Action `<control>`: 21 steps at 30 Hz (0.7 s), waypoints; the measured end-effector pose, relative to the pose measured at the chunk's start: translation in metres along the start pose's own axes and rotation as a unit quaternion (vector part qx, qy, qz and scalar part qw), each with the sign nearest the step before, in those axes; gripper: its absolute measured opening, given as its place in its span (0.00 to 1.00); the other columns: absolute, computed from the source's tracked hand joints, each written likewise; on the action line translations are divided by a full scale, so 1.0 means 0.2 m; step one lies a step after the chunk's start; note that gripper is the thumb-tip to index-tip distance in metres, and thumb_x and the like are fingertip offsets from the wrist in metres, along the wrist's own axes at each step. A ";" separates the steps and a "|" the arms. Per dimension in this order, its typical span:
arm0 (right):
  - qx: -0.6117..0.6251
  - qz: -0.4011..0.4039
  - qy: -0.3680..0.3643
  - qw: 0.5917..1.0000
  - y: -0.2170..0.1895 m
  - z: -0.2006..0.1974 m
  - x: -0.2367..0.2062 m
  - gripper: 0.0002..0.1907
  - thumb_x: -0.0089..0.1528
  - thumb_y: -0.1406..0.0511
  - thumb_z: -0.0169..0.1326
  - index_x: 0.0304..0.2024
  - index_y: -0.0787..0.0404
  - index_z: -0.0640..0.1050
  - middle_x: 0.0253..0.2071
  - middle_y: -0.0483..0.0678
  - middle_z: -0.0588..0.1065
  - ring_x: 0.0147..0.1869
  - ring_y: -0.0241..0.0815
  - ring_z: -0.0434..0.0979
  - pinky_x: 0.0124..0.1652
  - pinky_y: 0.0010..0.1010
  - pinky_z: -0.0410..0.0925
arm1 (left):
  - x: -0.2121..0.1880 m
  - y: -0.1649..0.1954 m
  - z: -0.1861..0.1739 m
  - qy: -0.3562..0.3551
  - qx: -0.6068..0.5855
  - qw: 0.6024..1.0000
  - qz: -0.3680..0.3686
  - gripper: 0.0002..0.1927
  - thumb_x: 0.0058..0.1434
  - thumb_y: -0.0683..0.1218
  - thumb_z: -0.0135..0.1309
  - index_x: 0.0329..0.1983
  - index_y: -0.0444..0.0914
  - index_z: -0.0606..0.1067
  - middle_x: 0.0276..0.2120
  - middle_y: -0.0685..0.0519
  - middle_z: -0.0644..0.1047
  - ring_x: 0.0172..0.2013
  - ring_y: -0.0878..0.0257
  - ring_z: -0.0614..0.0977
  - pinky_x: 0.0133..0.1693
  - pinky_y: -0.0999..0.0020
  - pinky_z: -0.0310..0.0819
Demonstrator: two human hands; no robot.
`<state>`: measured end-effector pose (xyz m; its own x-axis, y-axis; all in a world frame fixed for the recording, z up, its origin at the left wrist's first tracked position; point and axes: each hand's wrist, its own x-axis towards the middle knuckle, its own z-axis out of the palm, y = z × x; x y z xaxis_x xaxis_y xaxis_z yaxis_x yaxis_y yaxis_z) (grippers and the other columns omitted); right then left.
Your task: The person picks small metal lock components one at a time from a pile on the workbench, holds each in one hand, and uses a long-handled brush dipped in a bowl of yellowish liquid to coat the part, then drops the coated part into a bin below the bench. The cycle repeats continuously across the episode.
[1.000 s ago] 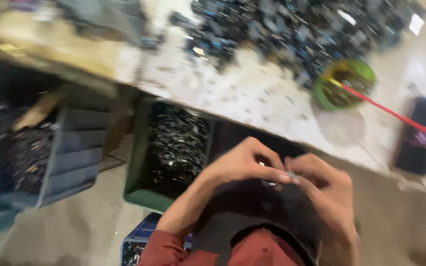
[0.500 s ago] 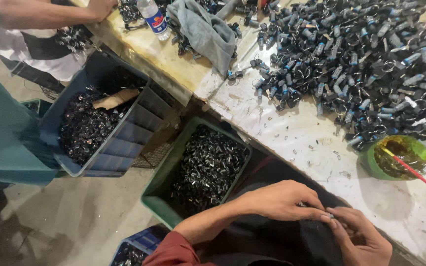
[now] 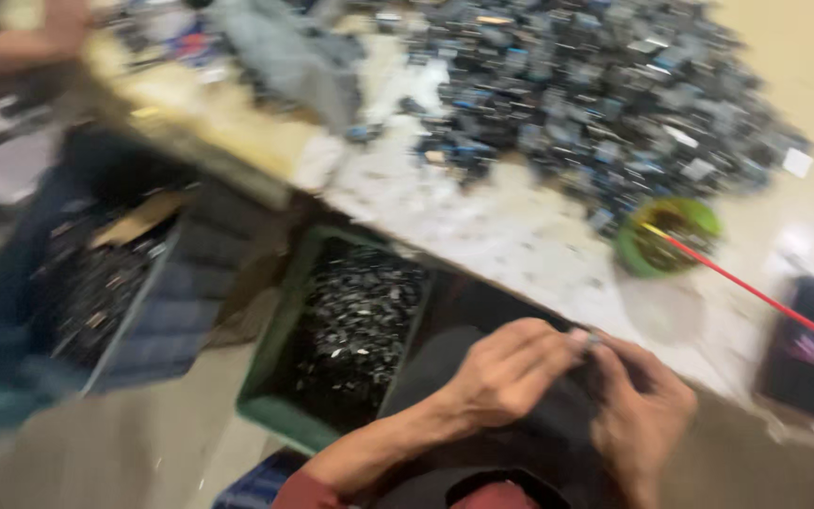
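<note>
My left hand and my right hand meet over my lap, just below the table's near edge. Their fingertips pinch one small grey part between them; blur hides its shape. A large heap of small dark parts covers the white tabletop beyond my hands. A green crate filled with dark parts stands on the floor left of my left hand.
A green bowl with a red stick sits on the table's right. A dark phone-like slab lies at far right. A blue-grey crate of parts stands left. Another person's arm reaches in top left beside a grey cloth.
The view swung right and blurred. My hands stay together on the small part, now higher in the frame. The other person's arm stays at the top left.
</note>
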<state>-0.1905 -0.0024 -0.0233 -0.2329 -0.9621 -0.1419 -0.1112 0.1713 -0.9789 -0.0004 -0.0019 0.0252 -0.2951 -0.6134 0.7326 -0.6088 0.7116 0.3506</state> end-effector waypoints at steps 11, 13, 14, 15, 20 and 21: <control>0.039 -0.183 -0.011 0.982 -0.04 -0.03 -0.06 0.09 0.63 0.78 0.60 0.44 0.66 0.79 0.49 0.52 0.79 0.43 0.28 0.76 0.37 0.15 0.68 | -0.01 0.08 0.16 0.029 -0.124 0.979 -0.158 0.18 0.56 0.34 0.69 0.49 0.30 0.78 0.40 0.47 0.81 0.43 0.53 0.84 0.45 0.63 0.81; 0.031 -0.181 -0.027 0.983 -0.06 -0.04 -0.05 0.09 0.63 0.78 0.60 0.44 0.66 0.79 0.50 0.53 0.80 0.44 0.28 0.77 0.38 0.15 0.69 | -0.03 0.08 0.15 0.029 -0.152 0.969 -0.191 0.19 0.55 0.35 0.69 0.49 0.32 0.78 0.41 0.49 0.81 0.43 0.54 0.84 0.45 0.64 0.81; 0.024 -0.184 -0.029 0.982 -0.08 -0.04 -0.05 0.09 0.63 0.78 0.61 0.44 0.66 0.79 0.49 0.53 0.80 0.44 0.28 0.78 0.39 0.16 0.70 | -0.03 0.08 0.15 0.028 -0.153 0.969 -0.190 0.19 0.56 0.35 0.70 0.49 0.32 0.78 0.41 0.48 0.81 0.43 0.54 0.84 0.45 0.65 0.81; 0.016 -0.187 -0.030 0.982 -0.09 -0.04 -0.05 0.09 0.63 0.78 0.61 0.44 0.66 0.79 0.49 0.53 0.80 0.45 0.28 0.79 0.40 0.16 0.71 | -0.03 0.07 0.15 0.027 -0.155 0.970 -0.188 0.19 0.56 0.35 0.70 0.49 0.32 0.78 0.41 0.48 0.81 0.43 0.53 0.84 0.45 0.65 0.81; -0.076 -0.233 -0.011 0.970 -0.16 -0.04 -0.05 0.09 0.61 0.78 0.64 0.42 0.66 0.80 0.46 0.53 0.82 0.37 0.27 0.75 0.35 0.16 0.67 | -0.04 0.05 0.15 0.033 -0.145 0.977 -0.154 0.18 0.56 0.34 0.69 0.50 0.32 0.78 0.43 0.48 0.81 0.45 0.52 0.83 0.48 0.63 0.81; -0.101 -0.255 -0.007 0.962 -0.17 -0.04 -0.05 0.09 0.61 0.78 0.64 0.42 0.66 0.80 0.45 0.53 0.82 0.36 0.27 0.76 0.34 0.17 0.68 | -0.04 0.05 0.16 0.029 -0.139 0.979 -0.146 0.19 0.56 0.33 0.68 0.50 0.31 0.78 0.44 0.48 0.81 0.46 0.51 0.83 0.48 0.63 0.81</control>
<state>-0.1921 0.0040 0.0120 -0.0862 -0.9345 0.3455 -0.3926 -0.2868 -0.8738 -0.0267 -0.0011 0.0047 -0.0906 -0.7901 0.6063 -0.4341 0.5793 0.6899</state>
